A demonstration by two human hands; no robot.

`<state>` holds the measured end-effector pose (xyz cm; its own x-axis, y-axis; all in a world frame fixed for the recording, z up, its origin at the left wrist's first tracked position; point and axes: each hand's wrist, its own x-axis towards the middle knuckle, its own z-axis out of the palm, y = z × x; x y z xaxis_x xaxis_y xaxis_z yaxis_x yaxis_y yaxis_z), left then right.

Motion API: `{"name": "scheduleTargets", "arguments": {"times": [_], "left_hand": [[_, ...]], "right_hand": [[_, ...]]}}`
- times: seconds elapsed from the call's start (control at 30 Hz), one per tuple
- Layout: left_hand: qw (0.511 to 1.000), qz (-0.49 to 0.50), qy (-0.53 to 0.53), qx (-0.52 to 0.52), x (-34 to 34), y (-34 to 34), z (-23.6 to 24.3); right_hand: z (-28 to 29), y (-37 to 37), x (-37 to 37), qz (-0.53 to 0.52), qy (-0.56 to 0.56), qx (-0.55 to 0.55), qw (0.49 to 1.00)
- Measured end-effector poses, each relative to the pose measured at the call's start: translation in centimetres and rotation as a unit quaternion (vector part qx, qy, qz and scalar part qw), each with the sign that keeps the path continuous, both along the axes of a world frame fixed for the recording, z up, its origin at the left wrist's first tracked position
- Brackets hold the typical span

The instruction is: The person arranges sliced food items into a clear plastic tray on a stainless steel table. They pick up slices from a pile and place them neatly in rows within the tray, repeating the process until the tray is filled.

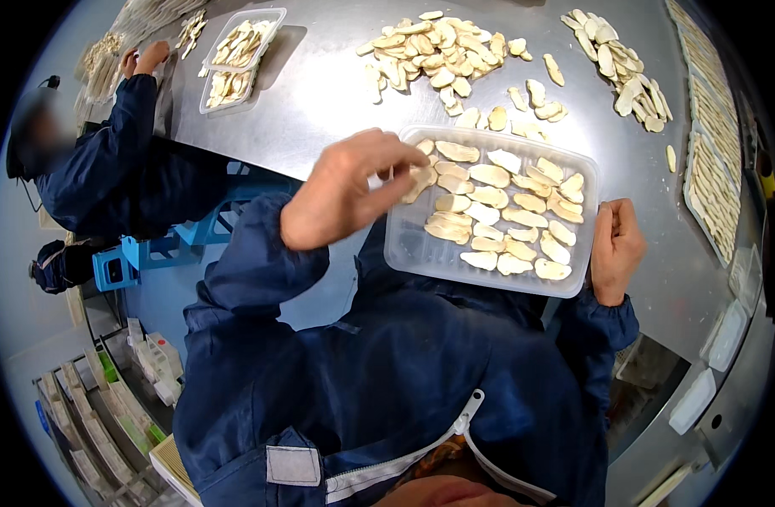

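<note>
A translucent plastic tray (489, 276) holds rows of pale, cream-coloured flat slices (523, 216). My left hand (349, 190) is over the tray's upper left, with curled thumb and fingers around a slice (417, 184); its fingertips partly hide it. My right hand (616, 249) grips the tray's right edge, fingers bent around the rim. Just beyond the tray lies a loose heap of similar slices (442, 51).
The metal table (320, 93) carries two small containers of slices (240, 46), another heap (616, 63) and long filled trays (709, 177) at right. A co-worker (109, 169) works at left beside blue stools (117, 266). Empty lids (692, 401) are at lower right.
</note>
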<state>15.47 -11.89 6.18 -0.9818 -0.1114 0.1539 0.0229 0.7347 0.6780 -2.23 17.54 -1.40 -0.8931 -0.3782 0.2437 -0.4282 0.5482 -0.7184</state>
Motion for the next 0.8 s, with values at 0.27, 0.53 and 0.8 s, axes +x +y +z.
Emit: {"name": "scheduleTargets", "arguments": {"times": [0.27, 0.53, 0.8], "left_hand": [[0.99, -0.037, 0.032, -0.132, 0.4, 1.6, -2.3], [0.964, 0.076, 0.158, -0.199, -3.2, -2.8, -1.9], [0.962, 0.135, 0.123, -0.205, -11.5, -10.8, -4.6]], "right_hand": [[0.4, -0.1, 0.1, -0.003, 0.017, 0.015, 1.0], [0.2, 0.0, -0.1, 0.008, 0.015, 0.002, 1.0], [0.6, -0.4, 0.2, -0.003, 0.016, -0.012, 1.0]]}}
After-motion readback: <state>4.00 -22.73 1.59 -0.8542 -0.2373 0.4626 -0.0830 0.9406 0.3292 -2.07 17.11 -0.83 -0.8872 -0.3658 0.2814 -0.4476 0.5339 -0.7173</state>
